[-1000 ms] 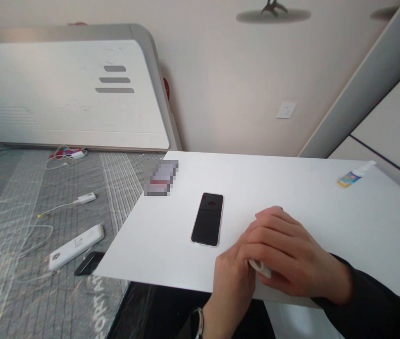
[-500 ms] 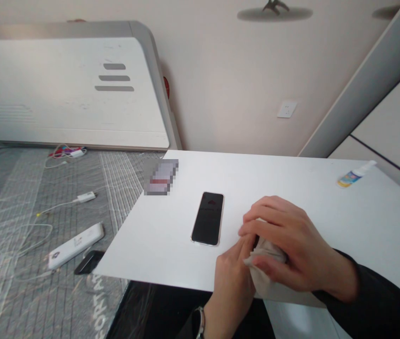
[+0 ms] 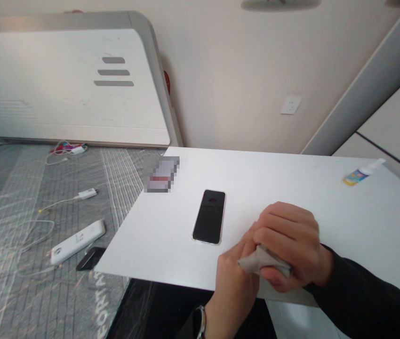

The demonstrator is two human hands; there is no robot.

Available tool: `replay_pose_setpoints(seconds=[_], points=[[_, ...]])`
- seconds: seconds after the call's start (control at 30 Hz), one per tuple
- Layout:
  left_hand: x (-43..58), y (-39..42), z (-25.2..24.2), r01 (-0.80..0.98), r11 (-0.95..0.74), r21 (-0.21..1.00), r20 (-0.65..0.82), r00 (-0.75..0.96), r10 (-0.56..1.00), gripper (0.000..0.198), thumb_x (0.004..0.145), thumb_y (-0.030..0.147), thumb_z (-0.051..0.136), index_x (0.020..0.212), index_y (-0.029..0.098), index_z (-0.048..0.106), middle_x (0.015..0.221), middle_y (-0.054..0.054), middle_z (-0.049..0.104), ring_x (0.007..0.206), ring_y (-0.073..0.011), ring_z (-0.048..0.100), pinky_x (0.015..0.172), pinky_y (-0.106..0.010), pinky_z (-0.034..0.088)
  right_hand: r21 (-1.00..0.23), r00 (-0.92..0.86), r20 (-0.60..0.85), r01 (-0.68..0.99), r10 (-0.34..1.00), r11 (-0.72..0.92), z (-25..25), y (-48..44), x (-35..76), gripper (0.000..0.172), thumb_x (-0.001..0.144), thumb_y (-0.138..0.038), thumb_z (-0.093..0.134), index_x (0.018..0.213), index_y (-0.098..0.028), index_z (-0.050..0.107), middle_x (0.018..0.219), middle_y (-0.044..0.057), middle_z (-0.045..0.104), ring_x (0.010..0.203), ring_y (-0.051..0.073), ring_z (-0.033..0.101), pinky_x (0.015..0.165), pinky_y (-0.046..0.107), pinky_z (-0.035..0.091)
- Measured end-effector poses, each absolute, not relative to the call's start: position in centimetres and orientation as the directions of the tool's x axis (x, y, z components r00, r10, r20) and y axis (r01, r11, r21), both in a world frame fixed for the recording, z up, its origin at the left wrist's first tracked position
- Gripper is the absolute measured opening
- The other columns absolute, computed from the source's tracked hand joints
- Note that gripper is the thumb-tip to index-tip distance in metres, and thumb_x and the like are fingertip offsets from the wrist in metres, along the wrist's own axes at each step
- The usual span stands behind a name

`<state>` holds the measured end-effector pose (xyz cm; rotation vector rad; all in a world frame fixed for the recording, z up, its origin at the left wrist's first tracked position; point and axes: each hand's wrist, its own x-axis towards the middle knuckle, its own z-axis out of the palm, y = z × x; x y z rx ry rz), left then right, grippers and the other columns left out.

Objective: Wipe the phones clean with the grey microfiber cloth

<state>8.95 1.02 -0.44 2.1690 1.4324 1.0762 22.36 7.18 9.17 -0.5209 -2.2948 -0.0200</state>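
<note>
White desk (image 3: 327, 197) in front of a pale wall, and the phone (image 3: 209, 216) lies flat on it, screen dark, untouched. Just right of the phone, at the desk's near edge, both hands work a small grey cloth (image 3: 261, 261): the right hand (image 3: 288, 240) is curled tight over it, the left hand (image 3: 235, 278) pinches its corner. The risk, to my eye, is that a slack pinch lets the cloth drop off that edge, or a knuckle swinging left knocks the phone askew.

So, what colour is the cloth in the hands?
Beige-grey; the cloth shows best in the head view.
</note>
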Motion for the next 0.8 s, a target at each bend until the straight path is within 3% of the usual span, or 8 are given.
replay_pose_setpoints(seconds=[0.13, 0.3, 0.37, 0.47, 0.53, 0.67, 0.8], points=[[8.8, 0.9, -0.1, 0.637, -0.445, 0.629, 0.406, 0.220, 0.887, 0.039, 0.095, 0.009, 0.048, 0.129, 0.021, 0.062, 0.103, -0.007, 0.077, 0.089, -0.0206, 0.074, 0.072, -0.027, 0.062, -0.299, -0.536, 0.700, 0.381, 0.472, 0.875, 9.4, 7.0, 22.8, 0.045, 0.104, -0.040, 0.032, 0.066, -0.021, 0.048, 0.062, 0.004, 0.046, 0.057, 0.018, 0.038, 0.054, 0.037, 0.025], [8.7, 0.9, 0.1, 0.621, -0.451, 0.641, 0.416, 0.213, 0.884, 0.039, 0.089, 0.005, 0.047, 0.121, 0.021, 0.062, 0.090, -0.005, 0.076, 0.080, -0.0204, 0.074, 0.069, -0.027, 0.058, -0.492, -0.488, 0.589, 0.416, 0.644, 0.765, 10.4, 6.2, 22.5, 0.029, 0.092, -0.020, 0.043, 0.064, -0.018, 0.051, 0.065, 0.004, 0.050, 0.061, 0.016, 0.045, 0.057, 0.034, 0.030], [8.7, 1.0, 0.2, 0.612, -0.455, 0.646, 0.423, 0.209, 0.882, 0.036, 0.084, 0.002, 0.047, 0.110, 0.021, 0.063, 0.083, -0.003, 0.073, 0.072, -0.0188, 0.072, 0.063, -0.026, 0.055, -0.574, -0.475, 0.504, 0.441, 0.722, 0.690, 11.1, 6.1, 22.5, 0.024, 0.093, -0.019, 0.044, 0.075, -0.017, 0.061, 0.071, 0.003, 0.058, 0.063, 0.015, 0.052, 0.060, 0.032, 0.036], [8.6, 1.0, 0.7, 0.605, -0.454, 0.654, 0.426, 0.202, 0.882, 0.039, 0.083, -0.001, 0.042, 0.109, 0.021, 0.061, 0.084, -0.003, 0.073, 0.069, -0.0174, 0.071, 0.060, -0.025, 0.051, -0.670, -0.474, 0.323, 0.497, 0.819, 0.552, 12.2, 6.2, 22.6, 0.028, 0.094, -0.019, 0.045, 0.109, -0.020, 0.068, 0.077, -0.002, 0.064, 0.062, 0.013, 0.057, 0.060, 0.030, 0.039], [8.7, 1.0, 0.9, 0.605, -0.451, 0.657, 0.424, 0.198, 0.884, 0.041, 0.085, -0.001, 0.040, 0.115, 0.020, 0.060, 0.089, -0.004, 0.074, 0.071, -0.0175, 0.071, 0.059, -0.025, 0.050, -0.666, -0.501, 0.249, 0.532, 0.829, 0.522, 12.7, 6.4, 22.8, 0.032, 0.095, -0.018, 0.043, 0.116, -0.021, 0.067, 0.078, -0.003, 0.066, 0.063, 0.013, 0.058, 0.060, 0.029, 0.039], [8.7, 0.9, 0.4, 0.602, -0.444, 0.664, 0.414, 0.198, 0.888, 0.036, 0.086, 0.000, 0.041, 0.109, 0.020, 0.061, 0.084, -0.004, 0.073, 0.068, -0.0187, 0.069, 0.058, -0.027, 0.049, -0.531, -0.639, 0.303, 0.502, 0.707, 0.682, 13.2, 6.8, 23.0, 0.033, 0.097, -0.016, 0.039, 0.111, -0.018, 0.069, 0.094, 0.003, 0.071, 0.081, 0.018, 0.062, 0.073, 0.033, 0.041], [8.8, 0.8, -0.7, 0.607, -0.428, 0.670, 0.383, 0.211, 0.899, 0.026, 0.089, 0.006, 0.047, 0.100, 0.022, 0.065, 0.084, -0.004, 0.073, 0.069, -0.0197, 0.069, 0.060, -0.028, 0.052, -0.394, -0.744, 0.332, 0.448, 0.579, 0.802, 13.2, 6.3, 22.6, 0.028, 0.103, -0.025, 0.042, 0.096, -0.017, 0.068, 0.085, 0.005, 0.069, 0.076, 0.020, 0.057, 0.073, 0.037, 0.037]])
